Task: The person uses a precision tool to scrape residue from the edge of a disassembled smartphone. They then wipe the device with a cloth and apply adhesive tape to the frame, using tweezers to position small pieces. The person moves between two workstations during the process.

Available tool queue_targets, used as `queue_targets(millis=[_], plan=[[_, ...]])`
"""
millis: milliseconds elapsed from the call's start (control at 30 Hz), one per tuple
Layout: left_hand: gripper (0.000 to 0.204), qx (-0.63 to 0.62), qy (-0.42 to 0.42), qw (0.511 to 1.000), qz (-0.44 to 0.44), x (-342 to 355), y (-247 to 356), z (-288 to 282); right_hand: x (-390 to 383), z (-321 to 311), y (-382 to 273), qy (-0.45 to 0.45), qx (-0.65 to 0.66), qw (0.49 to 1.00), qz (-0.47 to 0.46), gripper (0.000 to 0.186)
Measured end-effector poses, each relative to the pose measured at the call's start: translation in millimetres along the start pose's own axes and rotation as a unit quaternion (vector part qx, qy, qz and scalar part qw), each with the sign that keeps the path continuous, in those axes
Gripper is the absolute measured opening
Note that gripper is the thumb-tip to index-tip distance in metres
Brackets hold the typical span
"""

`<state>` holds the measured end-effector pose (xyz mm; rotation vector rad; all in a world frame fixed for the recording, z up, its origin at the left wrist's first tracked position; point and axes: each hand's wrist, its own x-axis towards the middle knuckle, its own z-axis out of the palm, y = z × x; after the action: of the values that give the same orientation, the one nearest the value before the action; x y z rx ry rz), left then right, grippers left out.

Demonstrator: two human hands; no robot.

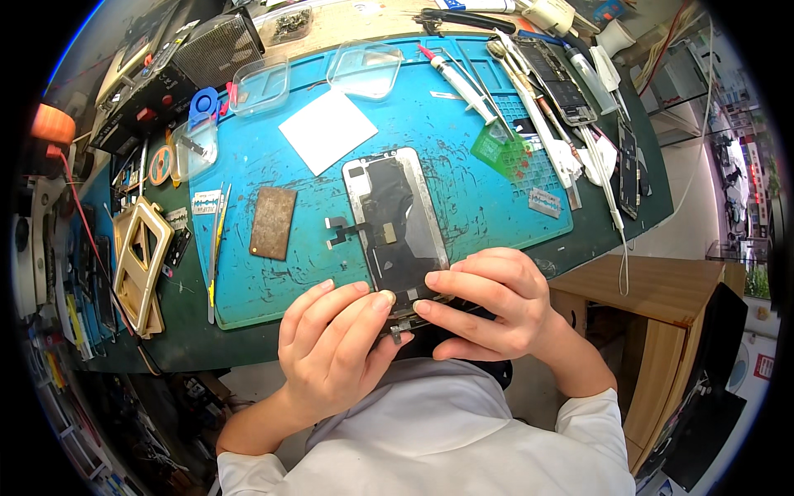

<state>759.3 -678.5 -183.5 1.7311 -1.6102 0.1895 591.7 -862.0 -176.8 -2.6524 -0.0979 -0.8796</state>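
Observation:
A phone screen assembly (399,211) lies on the blue mat (298,289), back side up, with black flex cables (339,231) sticking out on its left. My left hand (339,347) has curled fingers pinching its lower left corner, near a small metal-tipped connector (397,332) at the bottom edge. My right hand (492,310) grips the lower right corner with index and middle fingertips on it; its thumb is partly under the fingers. A white square pad (327,130) lies above the phone, and a worn brown metal plate (272,221) lies to its left.
Syringe (459,87), tweezers, tools and opened phones (558,78) crowd the right. Plastic trays (364,70) line the back. A gold frame (145,264), razor blade (207,202) and black machine (161,91) are left. A wooden cabinet (628,281) stands right, below the desk edge.

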Motion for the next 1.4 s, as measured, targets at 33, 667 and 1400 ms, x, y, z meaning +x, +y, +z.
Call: queue_targets(millis=[33,667,1400], plan=[[0.051,0.0,-0.001,1.0,-0.001,0.0,0.0,-0.2,0.1,0.0,-0.1,-0.001,0.0,1.0,0.001,0.038],[0.058,-0.008,-0.013,1.0,0.0,1.0,-0.4,-1.9,0.8,0.0,0.1,-0.004,-0.019,1.0,-0.009,0.037],[0.062,-0.012,0.0,1.0,0.014,1.0,6.1,0.6,-14.6,-6.7,-5.8,0.112,0.0,0.984,0.138,0.049]])
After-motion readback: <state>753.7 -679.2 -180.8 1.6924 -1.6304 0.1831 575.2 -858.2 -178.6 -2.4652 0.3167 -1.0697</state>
